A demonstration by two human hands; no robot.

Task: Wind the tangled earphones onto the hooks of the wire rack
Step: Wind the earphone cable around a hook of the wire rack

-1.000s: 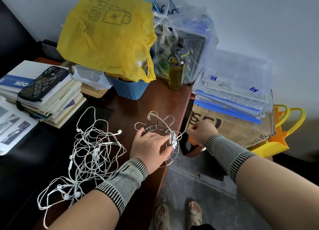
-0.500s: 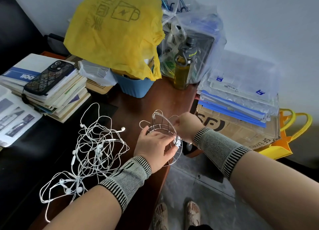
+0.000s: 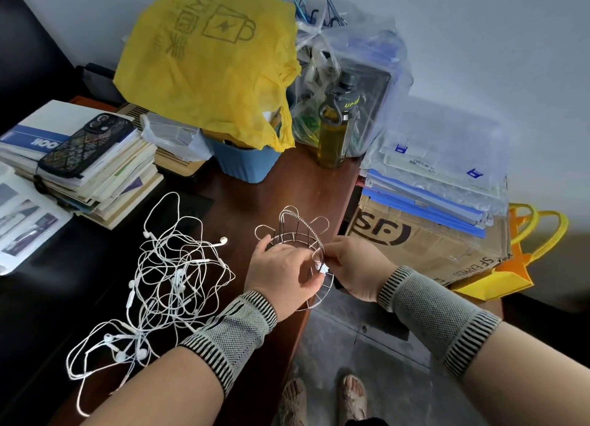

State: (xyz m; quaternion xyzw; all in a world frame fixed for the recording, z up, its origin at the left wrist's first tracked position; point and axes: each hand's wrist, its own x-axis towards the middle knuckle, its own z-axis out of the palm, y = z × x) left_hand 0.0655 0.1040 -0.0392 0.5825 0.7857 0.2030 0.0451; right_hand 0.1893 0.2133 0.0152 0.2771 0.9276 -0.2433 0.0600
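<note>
A round wire rack (image 3: 295,226) with looped hooks stands at the table's right edge. My left hand (image 3: 281,274) lies over its near side, fingers curled on the rim. My right hand (image 3: 354,266) meets it from the right and pinches a small white bundle of earphone cord (image 3: 322,267) against the rack's rim. A big tangle of white earphones (image 3: 166,285) sprawls on the table to the left of the rack, apart from both hands.
A stack of books with a phone (image 3: 86,144) on top sits far left. Behind the rack are a blue tub (image 3: 242,165) under a yellow bag (image 3: 207,61), an olive bottle (image 3: 333,138) and plastic bags. Right of the table stands a cardboard box (image 3: 424,243) with folders.
My right hand came in from the box side to the rack's rim and now meets my left hand at the white cord. The tangle has not moved.
</note>
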